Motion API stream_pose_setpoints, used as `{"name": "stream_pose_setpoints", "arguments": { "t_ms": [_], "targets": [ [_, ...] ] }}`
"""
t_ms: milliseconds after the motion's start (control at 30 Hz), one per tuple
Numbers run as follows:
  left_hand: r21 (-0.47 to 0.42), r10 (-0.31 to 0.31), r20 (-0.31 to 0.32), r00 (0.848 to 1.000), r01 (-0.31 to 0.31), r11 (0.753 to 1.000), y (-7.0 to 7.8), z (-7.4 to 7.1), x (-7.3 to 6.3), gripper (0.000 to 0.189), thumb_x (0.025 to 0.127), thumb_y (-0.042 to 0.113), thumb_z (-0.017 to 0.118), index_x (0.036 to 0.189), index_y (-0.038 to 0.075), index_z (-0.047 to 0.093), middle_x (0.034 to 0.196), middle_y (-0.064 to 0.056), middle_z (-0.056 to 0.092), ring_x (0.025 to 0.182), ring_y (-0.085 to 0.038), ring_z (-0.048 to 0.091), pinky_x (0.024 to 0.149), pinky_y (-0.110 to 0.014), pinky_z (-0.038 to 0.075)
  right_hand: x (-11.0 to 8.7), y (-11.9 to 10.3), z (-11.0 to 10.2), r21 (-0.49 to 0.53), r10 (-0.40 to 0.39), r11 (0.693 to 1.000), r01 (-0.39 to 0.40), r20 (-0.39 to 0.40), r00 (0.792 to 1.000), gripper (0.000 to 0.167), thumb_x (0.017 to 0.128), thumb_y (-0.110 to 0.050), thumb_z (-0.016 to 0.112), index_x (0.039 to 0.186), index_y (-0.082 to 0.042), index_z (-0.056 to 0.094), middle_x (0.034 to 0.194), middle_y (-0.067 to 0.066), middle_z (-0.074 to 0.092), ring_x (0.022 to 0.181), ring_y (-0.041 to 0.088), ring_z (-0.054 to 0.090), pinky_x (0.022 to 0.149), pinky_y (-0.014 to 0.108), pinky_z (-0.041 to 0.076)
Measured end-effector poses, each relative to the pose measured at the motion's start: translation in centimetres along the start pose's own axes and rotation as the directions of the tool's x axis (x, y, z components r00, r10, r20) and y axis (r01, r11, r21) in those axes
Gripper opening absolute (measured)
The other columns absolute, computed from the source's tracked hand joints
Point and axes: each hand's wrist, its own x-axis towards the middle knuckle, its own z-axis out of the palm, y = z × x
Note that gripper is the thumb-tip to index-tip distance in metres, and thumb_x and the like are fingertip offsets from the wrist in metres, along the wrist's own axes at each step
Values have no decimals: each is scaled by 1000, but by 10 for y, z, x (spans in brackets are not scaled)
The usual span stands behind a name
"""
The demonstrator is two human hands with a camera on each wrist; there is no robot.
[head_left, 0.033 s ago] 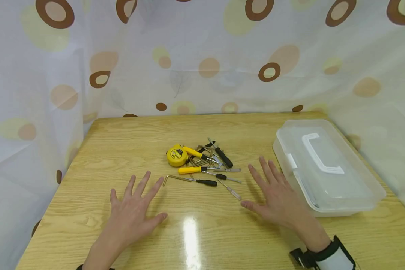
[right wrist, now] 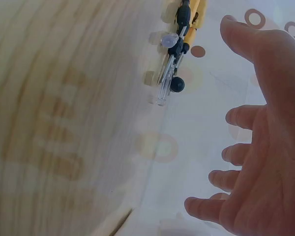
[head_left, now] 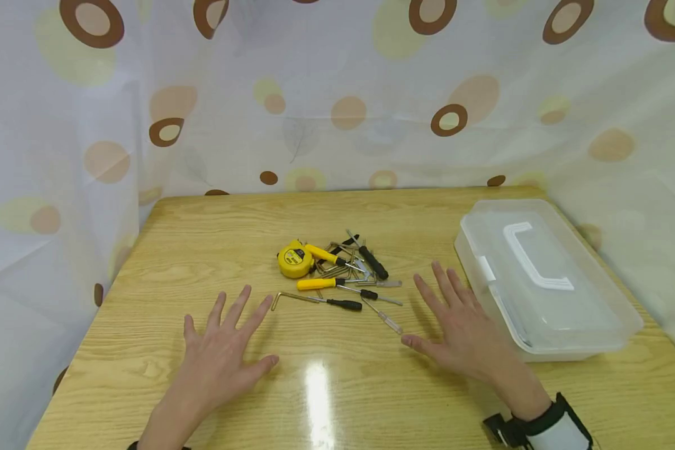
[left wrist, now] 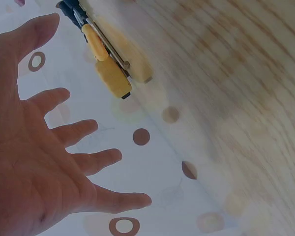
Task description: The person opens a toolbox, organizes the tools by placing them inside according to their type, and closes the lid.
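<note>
My left hand (head_left: 216, 356) is held over the table with its fingers spread, holding nothing. Its index fingertip is nearest an L-shaped hex key (head_left: 292, 296). On the right, my other hand (head_left: 461, 328) is spread likewise, palm down, between a clear-handled screwdriver (head_left: 390, 322) and the plastic box. Between the hands lies a pile of tools: a yellow tape measure (head_left: 295, 259), two yellow-handled screwdrivers (head_left: 317, 284), several black-handled screwdrivers (head_left: 345, 305) and more hex keys. Overlap hides parts of the pile. In the left wrist view, the tape measure (left wrist: 113, 78) stands beyond the fingers.
A translucent plastic box (head_left: 557, 312) with a closed lid and white handle (head_left: 534, 259) stands on the table's right side. A patterned cloth (head_left: 337, 81) hangs behind and at both sides of the wooden table (head_left: 214, 231). Light glares off the tabletop near the front.
</note>
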Motion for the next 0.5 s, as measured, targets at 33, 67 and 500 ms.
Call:
{"name": "stream_pose_setpoints", "arguments": {
  "t_ms": [33,67,500],
  "targets": [
    [1,1,-1,1000,-1,1000,0,0,0,90,82,61,74,159,34,37,168,-9,32,147,-51,37,96,-89,29,0,0,0,1,2,1000,-2,0,1000,99,90,-67,64,164,-14,26,173,19,3,156,50,14,118,70,27],
    [-2,3,-2,1000,-3,1000,0,0,0,90,82,61,74,159,34,37,168,-9,32,147,-51,37,96,-88,30,0,0,1,1,4,1000,-4,1,1000,99,89,-67,65,164,-14,27,173,19,4,156,50,14,118,69,27],
    [-51,55,-67,996,-59,997,2,-1,17,81,87,56,73,157,33,41,165,-11,37,148,-46,39,100,-84,33,-15,28,-50,27,-132,986,162,-456,880,79,94,-73,52,145,-13,59,161,21,40,146,47,39,104,74,40]
  ]
}}
